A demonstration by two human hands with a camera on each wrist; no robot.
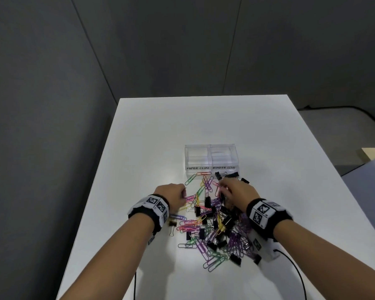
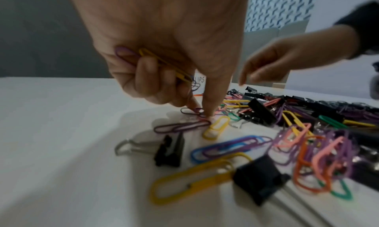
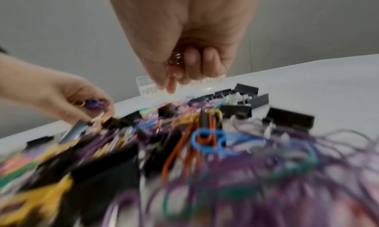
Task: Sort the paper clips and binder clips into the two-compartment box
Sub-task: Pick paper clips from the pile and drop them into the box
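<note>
A clear two-compartment box (image 1: pixel 211 158) labelled PAPER CLIPS and BINDER CLIPS stands mid-table; both compartments look empty. In front of it lies a mixed pile (image 1: pixel 214 219) of coloured paper clips and black binder clips. My left hand (image 2: pixel 200 113) is at the pile's left edge. It holds yellow and purple paper clips (image 2: pixel 162 63) in its curled fingers, and its thumb and forefinger pinch a purple clip (image 2: pixel 192 111) on the table. My right hand (image 3: pixel 174 83) hovers over the pile's far side near the box (image 3: pixel 205 83), fingers curled round a few paper clips (image 3: pixel 176 58).
The white table (image 1: pixel 204 122) drops off to the left and right. A lone binder clip (image 1: pixel 172 225) lies left of the pile. A black cable (image 1: pixel 294 269) runs off the front right. Several binder clips (image 1: pixel 233 175) sit against the box front.
</note>
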